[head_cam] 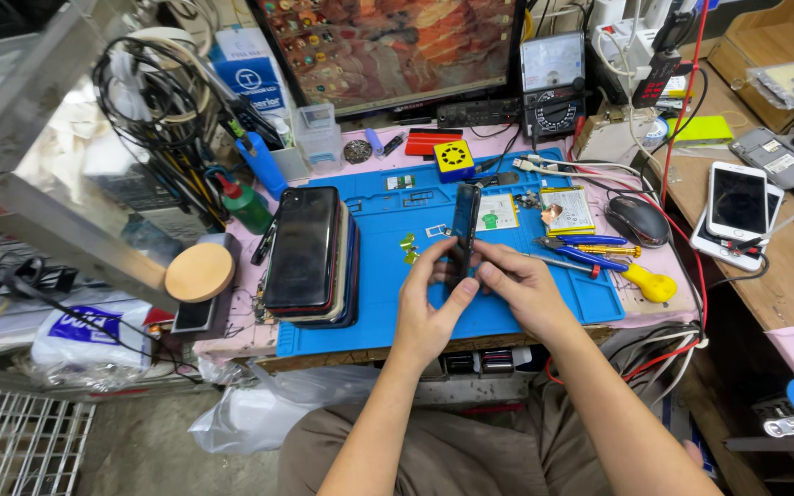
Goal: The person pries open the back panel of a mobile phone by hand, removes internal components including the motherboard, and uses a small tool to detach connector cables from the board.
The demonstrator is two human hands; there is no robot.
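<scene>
**Two hands, one phone on edge**

While both hands meet over the blue mat (pixel 507 317), they hold one dark phone (pixel 463 230) upright on its edge, just above the mat's middle. The left hand (pixel 425 308) has its fingers (pixel 432 259) closed round the phone's lower left side; the right hand (pixel 521 285) pinches the lower right side with curled fingers (pixel 480 262).

Left of the hands, one stack of phones (pixel 310 257) lies on the mat; how many it holds cannot be told. Right of the hands lie one yellow-handled tool (pixel 650 283), one blue-handled cutter (pixel 590 242) and one mouse (pixel 638 220). One battery (pixel 570 209) lies behind them. Two white phones (pixel 735 216) sit stacked on the wooden bench (pixel 783 285) at right. One round wooden disc (pixel 198 272) rests at the mat's left, and one meter (pixel 553 87) stands before the monitor (pixel 388 46).
</scene>
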